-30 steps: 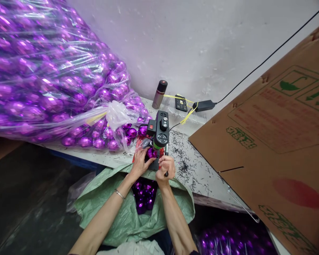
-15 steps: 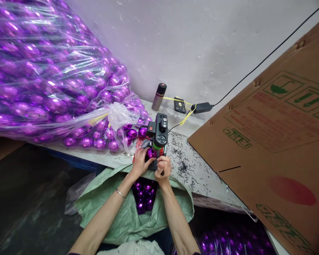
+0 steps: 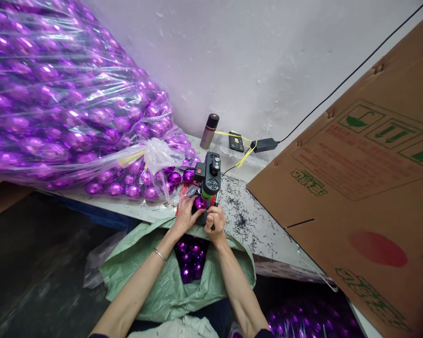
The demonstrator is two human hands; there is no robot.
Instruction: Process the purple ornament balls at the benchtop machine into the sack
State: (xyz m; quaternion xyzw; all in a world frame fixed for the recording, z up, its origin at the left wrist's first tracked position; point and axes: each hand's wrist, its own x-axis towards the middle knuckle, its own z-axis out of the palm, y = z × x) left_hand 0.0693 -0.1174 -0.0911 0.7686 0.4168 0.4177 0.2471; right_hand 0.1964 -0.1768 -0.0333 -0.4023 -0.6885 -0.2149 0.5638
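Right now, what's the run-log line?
left hand: holding purple faceted ball | right hand: gripping lever handle | black press machine: above ball

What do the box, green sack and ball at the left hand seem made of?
Box: matte cardboard, from its plain brown, printed face.
Sack: dull, perhaps woven plastic, from its stiff creases.
Ball: mirror-bright purple, probably coated plastic; its glinting facets leave glass possible.

Pic fairly bright over the pale grey painted wall (image 3: 232,56) & white tabletop (image 3: 229,211); dark grey floor (image 3: 38,281) v. dim, detail lost. Hard glare streaks on the clear plastic bag of shiny purple balls (image 3: 74,108). Wide-angle stretch + softness at edges. Light source n/a in view.
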